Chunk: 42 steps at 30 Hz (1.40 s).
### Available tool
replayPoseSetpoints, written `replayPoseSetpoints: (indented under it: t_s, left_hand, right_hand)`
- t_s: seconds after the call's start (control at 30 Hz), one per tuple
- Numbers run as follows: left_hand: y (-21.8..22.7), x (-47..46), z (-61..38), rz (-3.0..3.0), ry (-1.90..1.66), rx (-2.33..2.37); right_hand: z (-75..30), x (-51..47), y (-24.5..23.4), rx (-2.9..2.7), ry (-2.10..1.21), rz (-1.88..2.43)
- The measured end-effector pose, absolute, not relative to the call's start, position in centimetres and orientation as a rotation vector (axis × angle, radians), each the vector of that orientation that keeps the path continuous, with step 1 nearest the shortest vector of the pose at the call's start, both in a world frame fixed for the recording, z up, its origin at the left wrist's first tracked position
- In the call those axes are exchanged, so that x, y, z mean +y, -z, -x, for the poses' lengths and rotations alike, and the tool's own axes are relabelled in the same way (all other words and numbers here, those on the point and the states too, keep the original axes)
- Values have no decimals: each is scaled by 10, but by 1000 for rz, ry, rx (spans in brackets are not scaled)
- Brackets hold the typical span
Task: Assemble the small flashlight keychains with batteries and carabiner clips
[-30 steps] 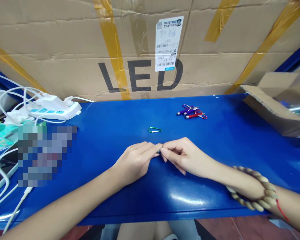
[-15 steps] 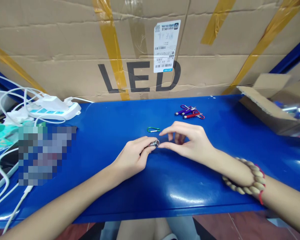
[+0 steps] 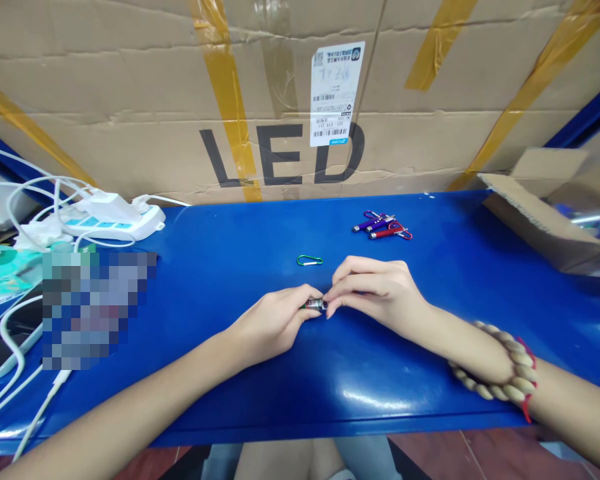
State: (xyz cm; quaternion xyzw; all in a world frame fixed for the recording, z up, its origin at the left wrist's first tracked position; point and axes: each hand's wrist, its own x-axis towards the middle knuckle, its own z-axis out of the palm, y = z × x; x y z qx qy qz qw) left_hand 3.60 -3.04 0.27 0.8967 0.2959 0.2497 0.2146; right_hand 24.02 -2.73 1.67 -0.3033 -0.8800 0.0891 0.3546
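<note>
Torch: a small torch (image 3: 315, 305) with a silver end is held between both hands, just above the middle of the desk (image 3: 220, 247).
Left grip: the left hand (image 3: 275, 320) is closed on the torch body, thumb and fingers pinched narrow.
Right grip: the right hand (image 3: 380, 293) arches over, its fingertips pinched onto the torch's free end.
Done: a bunch of clipped torches (image 3: 383, 227), purple and red, lies at the back of the desk. They look finished, though the exact count is hard to tell.
Left: a green clip (image 3: 309, 260) lies loose just beyond the hands, apart from the torch. No clip shows on the held torch, so it seems unfinished.
Desk: glossy blue, with light glare near the front edge.
Back: a big box (image 3: 130, 120) marked LED, with yellow tape and a white label (image 3: 336, 93).
Right side: an open carton (image 3: 540, 213), its contents blurred.
Left side: a power strip (image 3: 115, 217) and white cables (image 3: 10, 333), beside a pixelated patch (image 3: 97, 307).
Wrist: a bead bracelet (image 3: 500, 380) on the right arm.
</note>
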Motion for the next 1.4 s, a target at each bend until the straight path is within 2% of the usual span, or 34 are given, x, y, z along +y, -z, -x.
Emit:
replayPoseSetpoints:
  t_s: [0.27,0.53,0.63,1.03,1.4]
  left_hand:
    - [3,-32,-35,-2424,-721,905]
    - [9,-31,-34,-2555,-867,871]
    - [7,-31,-35,-2574,-925,846]
    - [-2,-31,-37,-2723,-987,948]
    - [-8,-30,-39,-2536,-686,974]
  right_hand:
    - [-229,-28,-18,-2118,-577,960]
    - [-226,-28,-18,-1903,-1142,1153]
    - [-227,-27,-17,-1838,-1249,1183]
    - [-234,-22,-25,-1902,-1199,1187]
    - [-233,-19,-25,-1947,-1049,1177]
